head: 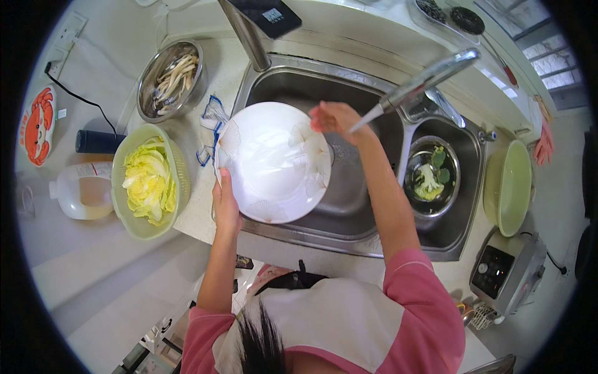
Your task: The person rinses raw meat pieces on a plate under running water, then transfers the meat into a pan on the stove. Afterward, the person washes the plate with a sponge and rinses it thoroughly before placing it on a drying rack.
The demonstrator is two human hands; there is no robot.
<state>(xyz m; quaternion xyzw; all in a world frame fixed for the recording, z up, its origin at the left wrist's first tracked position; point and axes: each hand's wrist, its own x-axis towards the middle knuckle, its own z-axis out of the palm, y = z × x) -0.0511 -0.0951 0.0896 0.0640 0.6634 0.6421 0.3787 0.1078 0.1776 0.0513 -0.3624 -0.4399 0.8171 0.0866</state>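
A round white plate (268, 159) with a shell-like pattern around its rim is held tilted over the left sink basin. My left hand (227, 198) grips its left edge, thumb on the upper face. Close to the plate's upper right rim is my right hand (338, 122), slightly blurred, with nothing visible in it. Whether its fingertips touch the rim is unclear. From the metal faucet (420, 79) a stream of water (366, 117) runs down toward my right wrist. The plate and my right forearm hide part of the large steel basin (345, 201).
Left of the sink stand a green basket (182, 187) of cabbage leaves (149, 180), a steel bowl (201, 84) of mushrooms, and a blue-edged cloth (212, 117). A bowl (434, 214) with broccoli (427, 182) occupies the right basin. Beyond are a green tub (508, 187) and an appliance (509, 271).
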